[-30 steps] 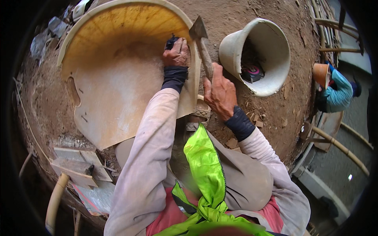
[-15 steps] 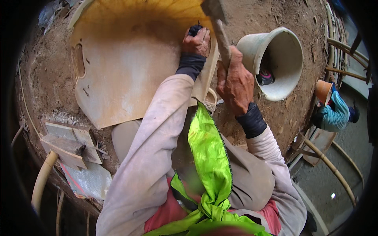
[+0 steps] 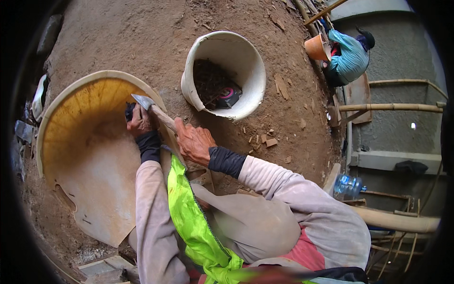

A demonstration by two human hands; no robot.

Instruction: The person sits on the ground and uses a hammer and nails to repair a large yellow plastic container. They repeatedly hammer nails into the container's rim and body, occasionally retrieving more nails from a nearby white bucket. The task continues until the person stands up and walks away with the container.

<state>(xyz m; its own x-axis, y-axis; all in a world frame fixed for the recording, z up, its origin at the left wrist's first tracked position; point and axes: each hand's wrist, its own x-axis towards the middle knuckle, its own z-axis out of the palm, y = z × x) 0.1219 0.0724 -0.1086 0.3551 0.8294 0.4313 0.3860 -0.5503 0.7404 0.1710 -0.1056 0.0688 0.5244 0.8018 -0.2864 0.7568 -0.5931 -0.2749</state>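
Observation:
A large cut-open tan plastic tub (image 3: 101, 161), stained yellow inside, lies at my left; a slot-shaped hole shows near its lower left edge. My left hand (image 3: 139, 122) is inside the tub by its right wall, its fingers closed on a small black thing (image 3: 129, 111) whose kind I cannot make out. My right hand (image 3: 194, 142), just outside that wall, grips the handle of a wooden-handled tool with a wedge-shaped metal head (image 3: 143, 101). The head is beside my left hand, over the tub's right side; I cannot tell if it touches anything.
A broken-rimmed white bucket (image 3: 257, 80) ahead holds dark scraps and a black-and-pink item (image 3: 229, 97). Wood chips (image 3: 271, 142) lie on the dirt. Far right, a person in a turquoise top (image 3: 349, 54) crouches by an orange bucket (image 3: 316, 48). Bamboo poles (image 3: 392, 107) and a water bottle (image 3: 347, 185) are at the right.
My view has turned right, so the tub and bucket sit further left in it. The tool's head has come down and left, close to my left hand.

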